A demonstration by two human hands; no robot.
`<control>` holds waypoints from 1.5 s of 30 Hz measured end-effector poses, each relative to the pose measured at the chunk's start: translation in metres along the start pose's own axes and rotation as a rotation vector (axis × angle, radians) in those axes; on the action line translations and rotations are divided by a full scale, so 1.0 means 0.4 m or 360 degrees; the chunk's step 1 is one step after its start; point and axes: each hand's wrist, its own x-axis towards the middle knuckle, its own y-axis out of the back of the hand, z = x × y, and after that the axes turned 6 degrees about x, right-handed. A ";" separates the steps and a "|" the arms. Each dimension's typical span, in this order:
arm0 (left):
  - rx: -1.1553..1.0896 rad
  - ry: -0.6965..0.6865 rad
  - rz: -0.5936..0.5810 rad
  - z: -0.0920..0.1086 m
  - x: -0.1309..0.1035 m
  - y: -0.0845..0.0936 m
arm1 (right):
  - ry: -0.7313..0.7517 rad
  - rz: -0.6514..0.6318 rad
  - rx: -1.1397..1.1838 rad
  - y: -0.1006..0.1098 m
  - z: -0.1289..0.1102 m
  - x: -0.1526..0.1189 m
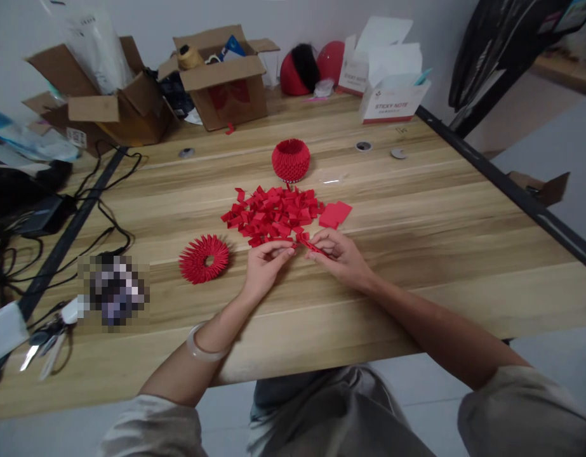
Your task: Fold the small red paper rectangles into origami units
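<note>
Near the middle of the wooden table, my left hand (268,265) pinches a small red folded paper piece between thumb and fingertips. My right hand (338,257) is closed on red folded paper (312,245), its tip facing the left fingertips. Just beyond both hands lies a loose pile of red folded paper pieces (273,212). Flat red paper sheets (334,214) lie at the pile's right. A round red paper bowl (291,161) stands behind the pile. Left of my left hand rests a spiky red paper ring (204,259) with a hole in its centre.
Open cardboard boxes (226,95) and white sticky note boxes (390,101) stand along the back of the table (416,209). Black cables (99,209) run along the left side, with scissors (49,343) near the front left. A clear plastic piece (331,180) lies beside the bowl.
</note>
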 end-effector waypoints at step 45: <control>-0.0338 0.0014 -0.0174 -0.015 0.005 0.002 | 0.0586 0.0137 -0.0857 0.003 -0.006 -0.008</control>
